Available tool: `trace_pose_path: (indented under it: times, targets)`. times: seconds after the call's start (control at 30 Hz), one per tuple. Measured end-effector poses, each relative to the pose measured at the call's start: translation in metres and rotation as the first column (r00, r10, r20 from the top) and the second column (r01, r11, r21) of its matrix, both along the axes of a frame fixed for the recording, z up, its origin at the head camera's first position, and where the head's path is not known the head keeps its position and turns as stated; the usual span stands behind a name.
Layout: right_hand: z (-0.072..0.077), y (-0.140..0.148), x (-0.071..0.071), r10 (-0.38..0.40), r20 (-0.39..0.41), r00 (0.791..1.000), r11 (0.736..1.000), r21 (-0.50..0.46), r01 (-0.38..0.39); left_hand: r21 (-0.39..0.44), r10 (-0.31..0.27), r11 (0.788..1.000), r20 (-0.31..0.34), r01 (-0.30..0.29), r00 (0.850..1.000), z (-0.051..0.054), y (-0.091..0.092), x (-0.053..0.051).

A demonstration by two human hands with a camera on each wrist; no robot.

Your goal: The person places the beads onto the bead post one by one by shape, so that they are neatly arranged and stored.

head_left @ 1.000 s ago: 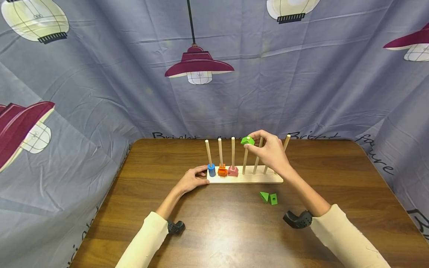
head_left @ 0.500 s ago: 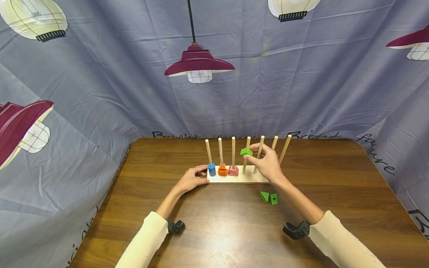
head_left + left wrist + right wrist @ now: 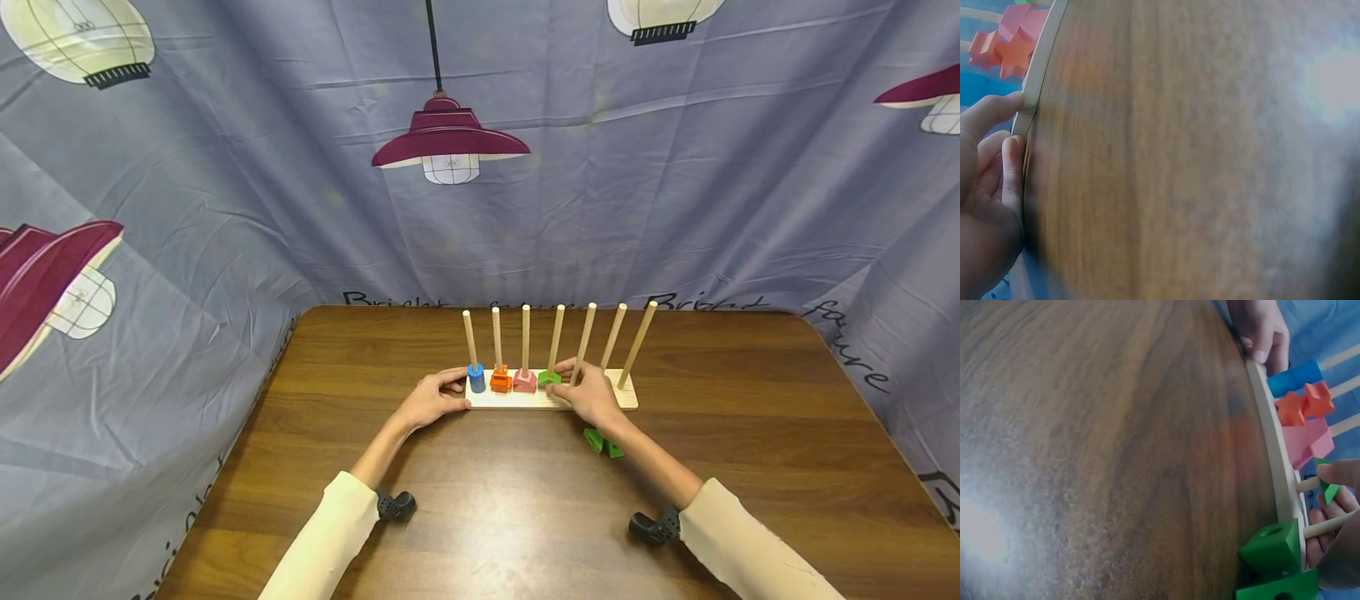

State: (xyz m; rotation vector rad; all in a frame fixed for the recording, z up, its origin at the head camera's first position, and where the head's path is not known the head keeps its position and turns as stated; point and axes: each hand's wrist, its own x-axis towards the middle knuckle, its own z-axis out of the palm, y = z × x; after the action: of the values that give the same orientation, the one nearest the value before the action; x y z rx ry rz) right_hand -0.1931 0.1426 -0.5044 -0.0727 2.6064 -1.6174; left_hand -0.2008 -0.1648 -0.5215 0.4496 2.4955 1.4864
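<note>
My left hand [image 3: 433,402] grips the left end of a wooden pegboard [image 3: 510,402] with several upright pegs. My right hand [image 3: 590,393] pinches a green triangular block [image 3: 549,379] threaded on the fourth peg from the left, low over the base. A small gap under this block shows in the right wrist view. On the first peg sits a blue cylinder block [image 3: 476,379]. The second peg carries orange star-shaped blocks [image 3: 1290,409], the third pink blocks [image 3: 525,383]. Bare pegs rise around and behind my right hand.
Two loose green blocks, one [image 3: 1272,547] and another [image 3: 1282,589], lie on the wooden table [image 3: 480,500] in front of the board, partly under my right forearm. A grey-blue curtain [image 3: 480,233] hangs behind the table.
My right hand has lowered the green triangular block from the top of the fourth peg to near its base. My left hand stays at the board's left end.
</note>
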Motion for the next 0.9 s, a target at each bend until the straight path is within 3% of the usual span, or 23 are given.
trace_pose_path:
  times: [0.2,0.4,0.47,0.5,0.7,0.73,0.9]
  targets:
    - [0.002,0.009,0.006,0.054,-0.003,0.999,0.996,-0.078,-0.054,-0.016,0.002,1.0,0.013,-0.002,1.0,-0.002,0.001,-0.002]
    - [0.011,0.034,0.03,0.1,-0.033,0.994,0.99,-0.095,-0.103,-0.014,-0.008,1.0,0.021,0.008,1.0,-0.003,-0.001,-0.002]
    - [0.013,0.046,0.04,0.086,-0.037,0.996,0.995,-0.056,-0.088,-0.01,-0.01,1.0,0.021,0.01,1.0,-0.003,-0.001,-0.001]
    - [0.013,0.051,0.044,0.073,-0.037,0.997,0.996,-0.044,-0.075,-0.005,-0.016,1.0,0.019,0.016,1.0,0.002,0.001,0.001]
    - [0.007,0.084,0.073,0.013,-0.041,0.999,0.994,0.112,-0.008,0.002,-0.017,1.0,0.027,0.017,0.999,0.0,0.001,0.001]
    - [0.006,0.088,0.077,0.021,-0.028,0.999,0.988,0.154,-0.016,0.0,-0.013,1.0,0.029,0.013,0.999,-0.005,-0.001,-0.002]
    - [0.005,0.095,0.09,0.074,0.05,0.996,0.954,0.287,-0.086,0.01,-0.007,1.0,0.029,0.007,1.0,-0.004,-0.001,-0.001]
